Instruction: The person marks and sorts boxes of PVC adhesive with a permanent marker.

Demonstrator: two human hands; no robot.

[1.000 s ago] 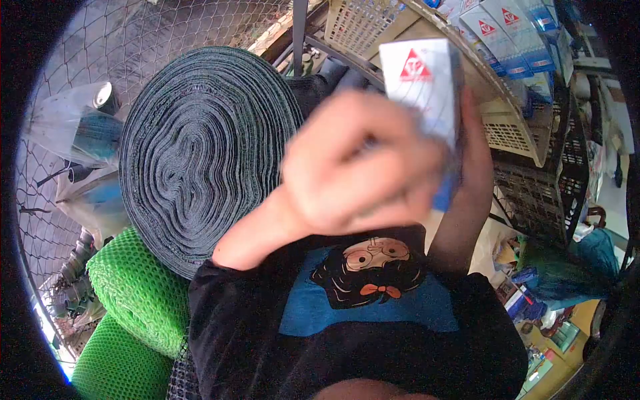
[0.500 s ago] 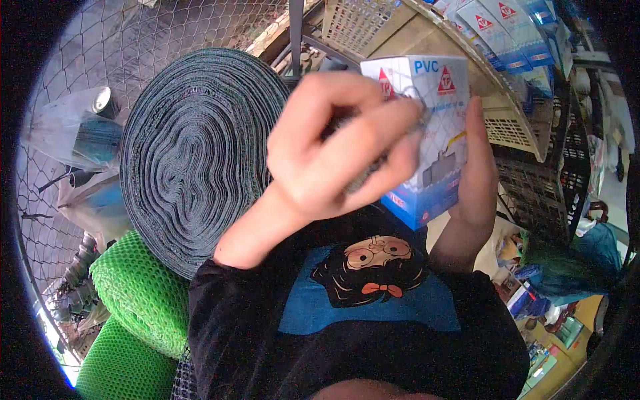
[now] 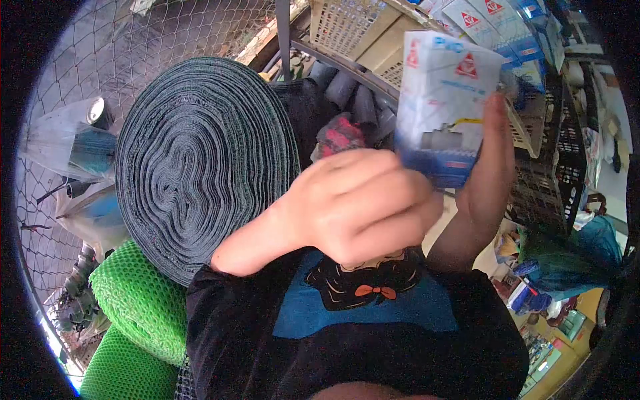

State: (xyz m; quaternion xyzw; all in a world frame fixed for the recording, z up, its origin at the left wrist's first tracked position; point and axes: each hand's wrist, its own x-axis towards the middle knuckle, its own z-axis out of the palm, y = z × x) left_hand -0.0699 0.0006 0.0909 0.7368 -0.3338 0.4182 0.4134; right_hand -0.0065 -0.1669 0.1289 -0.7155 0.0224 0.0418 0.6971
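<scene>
My right hand grips a white and blue valve box from its right side, with the thumb or a finger along the edge. The box is smeared by motion; it bears "PVC", red triangle logos and a picture of a grey valve with a yellow handle. In front of my shirt, just below and left of the box, my left hand is closed with its back toward me. Its curled fingers hide whatever may be in them. A large roll of dark mesh stands beside my left forearm.
Rolls of green plastic mesh lie at the lower left. More blue and white boxes are stacked at upper right, near a cream perforated crate and a black crate. Wire netting runs along the upper left.
The box in my right hand has moved up and to the right. My left hand has come away from the box front, down toward my shirt, and its fingers look more tightly curled.
</scene>
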